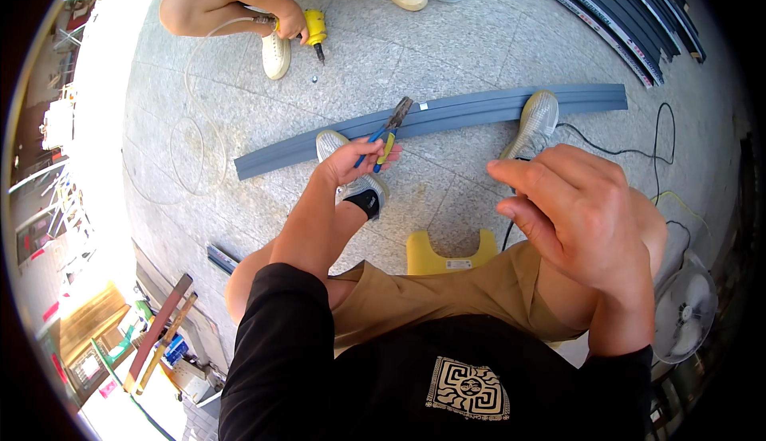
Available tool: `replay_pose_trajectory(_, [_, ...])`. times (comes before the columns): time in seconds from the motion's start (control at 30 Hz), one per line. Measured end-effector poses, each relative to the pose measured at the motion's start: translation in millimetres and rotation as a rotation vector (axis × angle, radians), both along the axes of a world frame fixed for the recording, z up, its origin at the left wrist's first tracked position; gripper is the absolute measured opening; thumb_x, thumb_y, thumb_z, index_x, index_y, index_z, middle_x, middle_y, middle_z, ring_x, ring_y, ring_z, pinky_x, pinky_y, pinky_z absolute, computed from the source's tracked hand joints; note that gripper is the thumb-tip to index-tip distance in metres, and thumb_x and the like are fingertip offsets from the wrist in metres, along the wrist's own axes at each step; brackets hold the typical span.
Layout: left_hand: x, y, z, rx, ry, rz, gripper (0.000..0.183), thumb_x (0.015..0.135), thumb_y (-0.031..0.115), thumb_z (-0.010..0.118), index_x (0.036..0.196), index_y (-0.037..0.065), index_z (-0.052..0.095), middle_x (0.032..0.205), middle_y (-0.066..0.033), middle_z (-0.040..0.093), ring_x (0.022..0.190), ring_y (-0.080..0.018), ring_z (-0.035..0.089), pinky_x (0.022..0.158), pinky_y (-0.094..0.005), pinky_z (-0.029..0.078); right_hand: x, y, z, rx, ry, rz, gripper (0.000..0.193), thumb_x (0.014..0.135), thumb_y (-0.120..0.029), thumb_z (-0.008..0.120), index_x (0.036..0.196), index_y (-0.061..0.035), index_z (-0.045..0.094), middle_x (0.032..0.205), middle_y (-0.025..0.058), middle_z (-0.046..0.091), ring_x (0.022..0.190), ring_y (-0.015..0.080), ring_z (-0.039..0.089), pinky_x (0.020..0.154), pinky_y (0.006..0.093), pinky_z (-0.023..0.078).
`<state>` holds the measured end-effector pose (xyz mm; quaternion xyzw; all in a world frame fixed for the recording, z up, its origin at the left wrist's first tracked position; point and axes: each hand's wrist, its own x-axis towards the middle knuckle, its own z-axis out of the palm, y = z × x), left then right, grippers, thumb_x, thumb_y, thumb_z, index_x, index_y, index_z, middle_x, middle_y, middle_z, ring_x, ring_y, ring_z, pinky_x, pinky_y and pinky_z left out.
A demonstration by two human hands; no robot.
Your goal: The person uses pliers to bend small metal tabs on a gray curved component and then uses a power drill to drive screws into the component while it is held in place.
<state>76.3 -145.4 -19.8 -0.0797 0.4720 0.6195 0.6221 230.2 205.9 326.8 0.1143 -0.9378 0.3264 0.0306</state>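
My left hand (355,162) is closed on a pair of pliers (391,130) with blue and yellow-green handles. Their jaws point up and away, over a long grey metal strip (479,108) that lies across the floor. A small white piece (424,107) shows on the strip just beyond the jaws. Raised close to the camera, my right hand (570,210) has curled fingers, with the thumb below the index finger. Its palm is hidden, so I cannot make out whether anything lies inside. My shoes (536,118) rest against or on the strip.
Across from me, a person's hand (293,25) holds a yellow power tool (316,30) trailing a clear hose. Dark strips (606,10) are stacked at far right. A yellow stool (447,257) is between my legs, and a fan (685,313) stands right, near black cables (638,154).
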Motion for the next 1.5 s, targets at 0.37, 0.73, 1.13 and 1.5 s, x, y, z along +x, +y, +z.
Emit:
replay_pose_trajectory(0.37, [-13, 31, 12, -0.501, 1.213, -0.310, 0.030, 0.096, 0.024, 0.080, 0.123, 0.011, 0.082, 0.128, -0.0187, 0.067, 0.118, -0.0351, 0.067, 0.104, -0.0459, 0.054, 3, 2, -4, 0.011, 0.010, 0.021, 0.028, 0.081, -0.010, 0.086, 0.109, -0.0102, 0.081, 0.082, 0.0052, 0.066, 0.075, 0.0265, 0.069, 0.063, 0.0397, 0.055])
replay_pose_trajectory(0.73, [-10, 20, -6, -0.650, 1.737, -0.580, 0.045, 0.086, 0.023, 0.086, 0.131, 0.018, 0.081, 0.139, -0.0199, 0.062, 0.127, -0.0415, 0.059, 0.108, -0.0516, 0.050, 5, 4, -6, 0.031, 0.005, -0.006, 0.031, 0.076, -0.007, 0.084, 0.107, -0.0099, 0.081, 0.081, 0.0041, 0.066, 0.074, 0.0255, 0.069, 0.062, 0.0395, 0.057])
replay_pose_trajectory(1.13, [-18, 33, -19, -0.648, 1.790, -0.621, 0.045, 0.087, 0.022, 0.086, 0.132, 0.020, 0.081, 0.137, -0.0169, 0.062, 0.125, -0.0375, 0.060, 0.106, -0.0497, 0.051, -1, -1, -6, 0.037, -0.039, 0.010, 0.034, 0.075, -0.005, 0.081, 0.109, -0.0101, 0.081, 0.082, 0.0022, 0.067, 0.072, 0.0230, 0.068, 0.059, 0.0374, 0.056])
replay_pose_trajectory(1.5, [-22, 32, -22, -0.654, 1.783, -0.609, 0.045, 0.085, 0.018, 0.086, 0.130, 0.021, 0.082, 0.133, -0.0144, 0.063, 0.124, -0.0356, 0.061, 0.105, -0.0487, 0.052, -6, -5, -6, 0.028, -0.042, 0.022, 0.032, 0.079, -0.011, 0.086, 0.110, -0.0102, 0.080, 0.081, 0.0023, 0.065, 0.071, 0.0229, 0.066, 0.059, 0.0378, 0.055])
